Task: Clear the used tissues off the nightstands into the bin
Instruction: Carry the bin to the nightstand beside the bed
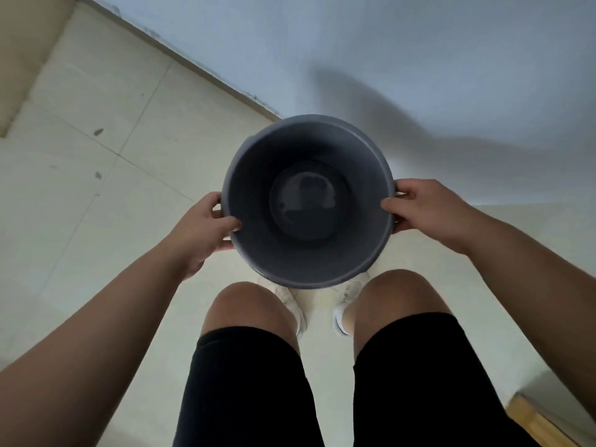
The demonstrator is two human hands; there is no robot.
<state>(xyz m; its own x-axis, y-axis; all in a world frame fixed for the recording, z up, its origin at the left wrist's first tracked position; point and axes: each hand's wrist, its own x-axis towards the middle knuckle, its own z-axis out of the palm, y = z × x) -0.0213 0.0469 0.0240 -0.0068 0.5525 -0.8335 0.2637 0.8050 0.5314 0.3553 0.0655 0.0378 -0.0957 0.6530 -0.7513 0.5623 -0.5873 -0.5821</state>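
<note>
Both arms reach forward and down: left hand (206, 230) and right hand (419, 206), fingers clamped on opposite rims of the round dark grey plastic bin (258, 188). Bin held upright above cream tiled floor (96, 188), before the knees, nothing visible inside.

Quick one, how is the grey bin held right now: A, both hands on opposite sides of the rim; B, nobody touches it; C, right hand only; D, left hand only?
A: the left hand and the right hand each grip the rim of the grey bin, one on each side.
</note>
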